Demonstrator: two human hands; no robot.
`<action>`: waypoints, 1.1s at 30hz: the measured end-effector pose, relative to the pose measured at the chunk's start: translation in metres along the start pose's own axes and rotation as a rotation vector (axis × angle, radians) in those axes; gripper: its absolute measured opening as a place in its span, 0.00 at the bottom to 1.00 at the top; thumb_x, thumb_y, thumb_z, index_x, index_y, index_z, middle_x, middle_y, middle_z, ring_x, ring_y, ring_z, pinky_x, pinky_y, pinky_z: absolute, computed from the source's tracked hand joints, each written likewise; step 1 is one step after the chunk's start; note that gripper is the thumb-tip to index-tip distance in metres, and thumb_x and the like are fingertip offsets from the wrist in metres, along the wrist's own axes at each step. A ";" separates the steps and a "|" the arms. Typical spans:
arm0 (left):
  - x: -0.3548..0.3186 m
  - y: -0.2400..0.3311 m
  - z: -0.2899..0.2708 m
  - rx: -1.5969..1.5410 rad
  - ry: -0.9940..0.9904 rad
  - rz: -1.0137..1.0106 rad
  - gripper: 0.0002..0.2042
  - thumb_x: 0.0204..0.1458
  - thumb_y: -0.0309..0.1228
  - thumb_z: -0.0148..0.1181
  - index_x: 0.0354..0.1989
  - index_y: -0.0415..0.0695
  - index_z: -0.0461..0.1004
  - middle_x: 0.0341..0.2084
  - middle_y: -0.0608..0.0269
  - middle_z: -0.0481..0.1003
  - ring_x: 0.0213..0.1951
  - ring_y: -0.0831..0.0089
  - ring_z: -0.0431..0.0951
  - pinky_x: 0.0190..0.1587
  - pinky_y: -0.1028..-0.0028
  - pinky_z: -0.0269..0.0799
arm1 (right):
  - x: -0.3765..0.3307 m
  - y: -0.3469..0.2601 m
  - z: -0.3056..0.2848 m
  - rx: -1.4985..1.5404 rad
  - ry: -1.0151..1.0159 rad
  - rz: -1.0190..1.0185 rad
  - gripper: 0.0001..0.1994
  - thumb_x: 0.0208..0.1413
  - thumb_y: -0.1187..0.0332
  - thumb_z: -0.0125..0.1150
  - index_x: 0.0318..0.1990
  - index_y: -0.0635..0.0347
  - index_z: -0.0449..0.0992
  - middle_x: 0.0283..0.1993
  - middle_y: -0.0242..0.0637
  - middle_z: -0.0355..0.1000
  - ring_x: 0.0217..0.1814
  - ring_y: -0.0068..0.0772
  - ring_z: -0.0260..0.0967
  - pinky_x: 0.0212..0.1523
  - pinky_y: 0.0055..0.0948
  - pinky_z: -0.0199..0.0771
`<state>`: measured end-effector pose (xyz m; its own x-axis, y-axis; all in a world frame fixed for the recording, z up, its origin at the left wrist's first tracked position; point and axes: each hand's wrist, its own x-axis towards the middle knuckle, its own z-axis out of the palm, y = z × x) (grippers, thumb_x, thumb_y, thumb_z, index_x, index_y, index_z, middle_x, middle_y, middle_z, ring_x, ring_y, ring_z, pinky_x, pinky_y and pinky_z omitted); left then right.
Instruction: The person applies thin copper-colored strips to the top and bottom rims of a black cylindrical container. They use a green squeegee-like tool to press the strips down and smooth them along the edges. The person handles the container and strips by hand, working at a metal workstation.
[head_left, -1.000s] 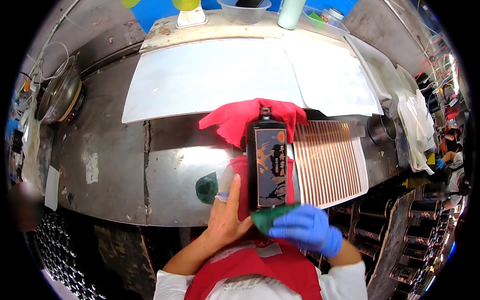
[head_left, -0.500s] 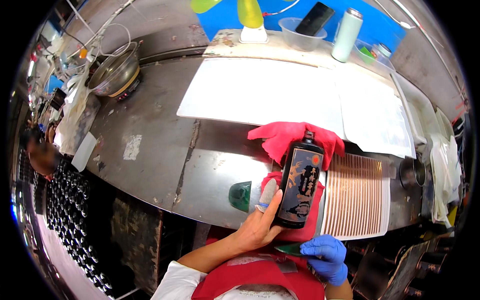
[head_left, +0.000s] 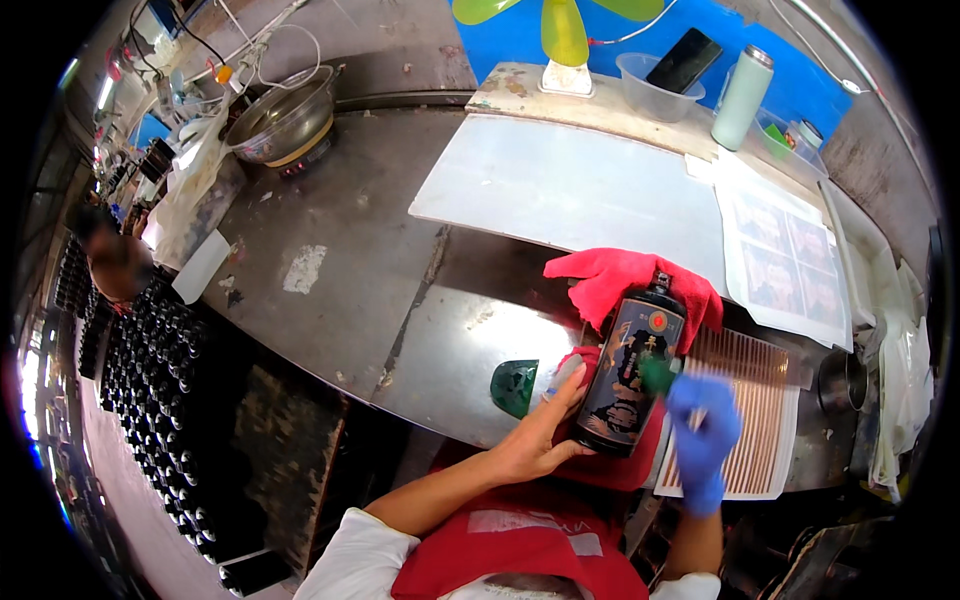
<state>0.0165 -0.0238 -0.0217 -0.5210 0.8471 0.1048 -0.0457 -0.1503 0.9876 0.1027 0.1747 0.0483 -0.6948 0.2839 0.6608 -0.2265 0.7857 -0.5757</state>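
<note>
A black bottle (head_left: 622, 390) with a dark decorated label lies tilted on red cloth (head_left: 598, 284), its neck pointing away from me. My left hand (head_left: 540, 432) is closed on the lower left side of the bottle, with a grey cover on one finger. My right hand (head_left: 704, 425), in a blue glove and smeared by motion, pinches a green scraper (head_left: 655, 374) over the right part of the label. Whether the scraper touches the label I cannot tell. Left of the bottle, a second flat green piece (head_left: 514, 388) lies on the metal table.
A sheet of striped brown strips (head_left: 750, 425) lies right of the bottle. Behind are a white board (head_left: 570, 185) and printed sheets (head_left: 785, 245). A metal pan (head_left: 285, 120) stands far left. Rows of dark bottles (head_left: 150, 400) stand at lower left.
My right hand has risen with the green scraper from below the bottle to over its label. My left hand stays on the bottle. The whole view has shifted.
</note>
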 end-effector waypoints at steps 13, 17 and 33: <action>-0.005 0.019 -0.007 0.214 -0.028 -0.082 0.49 0.44 0.23 0.64 0.66 0.43 0.29 0.62 0.41 0.50 0.62 0.54 0.55 0.63 0.64 0.50 | -0.085 -0.018 -0.039 0.920 0.245 0.942 0.20 0.45 0.77 0.57 0.49 0.64 0.63 0.43 0.37 0.67 0.44 0.28 0.66 0.47 0.23 0.66; -0.001 0.020 -0.003 0.416 -0.009 -0.157 0.54 0.39 0.31 0.70 0.66 0.42 0.30 0.56 0.40 0.60 0.59 0.53 0.62 0.59 0.62 0.56 | -0.077 -0.006 -0.033 1.030 0.236 0.960 0.26 0.47 0.77 0.56 0.56 0.65 0.59 0.48 0.38 0.65 0.49 0.29 0.65 0.53 0.26 0.63; 0.040 0.037 -0.022 -0.059 -0.186 -0.300 0.60 0.32 0.26 0.74 0.67 0.45 0.28 0.63 0.51 0.49 0.59 0.65 0.60 0.57 0.63 0.60 | -0.087 0.039 -0.092 1.102 0.297 1.112 0.20 0.40 0.78 0.58 0.45 0.65 0.66 0.41 0.37 0.68 0.42 0.28 0.67 0.48 0.24 0.67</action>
<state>-0.0241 -0.0068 0.0164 -0.3129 0.9355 -0.1642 -0.2255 0.0947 0.9696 0.2168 0.2313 0.0124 -0.7217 0.6151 -0.3175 -0.1721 -0.6038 -0.7783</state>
